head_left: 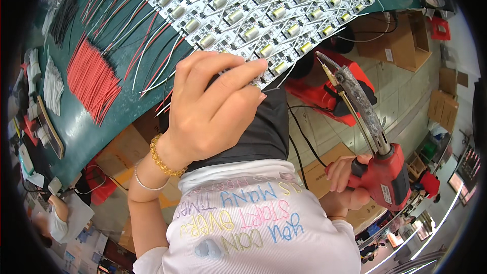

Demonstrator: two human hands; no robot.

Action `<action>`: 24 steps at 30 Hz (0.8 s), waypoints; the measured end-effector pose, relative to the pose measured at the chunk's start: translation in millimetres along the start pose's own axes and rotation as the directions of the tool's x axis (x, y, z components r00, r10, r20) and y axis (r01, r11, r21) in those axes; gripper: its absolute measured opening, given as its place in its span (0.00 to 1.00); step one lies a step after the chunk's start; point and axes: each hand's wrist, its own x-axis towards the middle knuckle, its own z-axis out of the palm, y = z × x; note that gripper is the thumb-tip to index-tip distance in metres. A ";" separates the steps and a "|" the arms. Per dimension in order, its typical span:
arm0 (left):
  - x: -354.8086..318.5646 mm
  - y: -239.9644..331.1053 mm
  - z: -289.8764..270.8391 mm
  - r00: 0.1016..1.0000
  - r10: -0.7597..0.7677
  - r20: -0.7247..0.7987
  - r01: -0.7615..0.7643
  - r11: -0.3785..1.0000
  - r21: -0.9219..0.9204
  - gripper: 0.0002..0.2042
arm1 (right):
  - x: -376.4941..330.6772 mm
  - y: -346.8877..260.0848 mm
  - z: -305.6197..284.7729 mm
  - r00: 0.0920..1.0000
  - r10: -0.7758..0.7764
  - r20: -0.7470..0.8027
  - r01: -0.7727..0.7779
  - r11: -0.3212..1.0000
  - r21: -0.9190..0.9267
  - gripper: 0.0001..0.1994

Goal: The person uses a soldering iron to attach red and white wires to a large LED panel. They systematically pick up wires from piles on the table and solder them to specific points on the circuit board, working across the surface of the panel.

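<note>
"Across the green desk (76, 137), how does the circuit-board panel (243, 18) look?"

"It juts past the near edge: a white sheet of many small boards, set with rows of yellowish-silver cylinders and criss-crossed by thin pale wires. Red, black and white leads (142, 44) trail off its left side."

"And the hands?"

"At the panel's near corner, the left hand (210, 106) has its fingers bent, tips on the boards; whether it pinches the sheet, I can't tell. Nearer than the panel and to its right, the right hand (343, 177) is wrapped around a red-and-black soldering gun (388, 182), the metal tip apart from the boards."

"Any containers?"

"Right of the panel, an open cardboard box (373, 48) on the floor; I can't make out its contents."

"Left of the panel?"

"A bundle of red wires (94, 81), with white wires (53, 86) beyond it."
</note>
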 end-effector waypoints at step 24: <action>6.7 30.9 18.1 0.939 -0.298 -0.171 0.322 0.937 0.134 0.10 | -25.4 9.7 -9.8 0.992 0.116 0.040 -0.099 0.949 -0.300 0.38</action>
